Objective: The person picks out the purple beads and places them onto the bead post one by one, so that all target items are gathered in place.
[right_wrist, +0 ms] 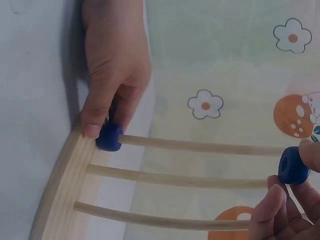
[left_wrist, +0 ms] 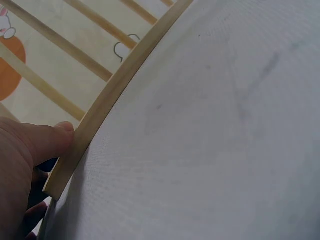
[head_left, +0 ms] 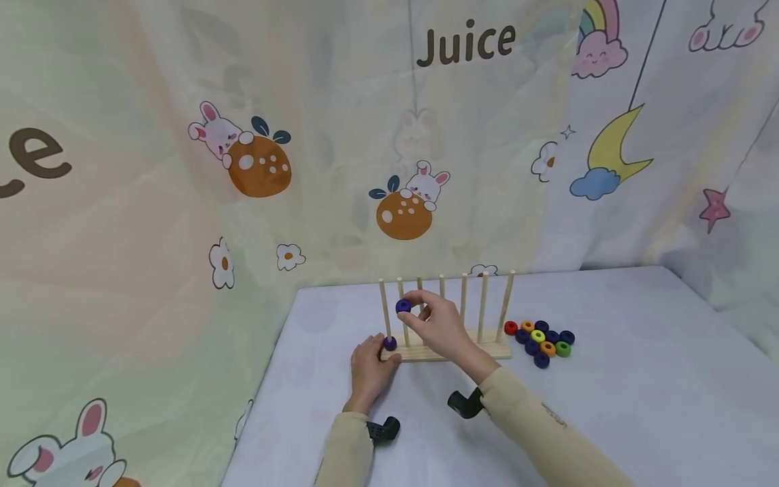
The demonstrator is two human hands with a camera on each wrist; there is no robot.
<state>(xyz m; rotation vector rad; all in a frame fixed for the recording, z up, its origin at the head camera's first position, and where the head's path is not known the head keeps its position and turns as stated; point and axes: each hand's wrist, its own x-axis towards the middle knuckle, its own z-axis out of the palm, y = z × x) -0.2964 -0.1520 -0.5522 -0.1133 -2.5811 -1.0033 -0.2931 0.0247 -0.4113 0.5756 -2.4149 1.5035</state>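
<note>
A wooden peg rack (head_left: pixel 447 352) with a row of upright pegs stands on the table. My left hand (head_left: pixel 368 370) grips the left end of its base, thumb on the front edge as the left wrist view shows. One blue bead (right_wrist: pixel 109 137) sits at the bottom of the leftmost peg, beside the left thumb. Between thumb and fingers, my right hand (head_left: pixel 439 326) pinches another blue bead (right_wrist: pixel 294 165), its hole showing. This bead is held up near the top of the leftmost pegs; whether it touches a peg I cannot tell.
Right of the rack lies a group of loose beads: a red bead (head_left: pixel 510 328), a yellow bead (head_left: pixel 537 335), a green bead (head_left: pixel 562 349), orange ones and several dark blue ones. A printed cloth (head_left: pixel 341 203) hangs behind the white-covered table (head_left: pixel 633 379).
</note>
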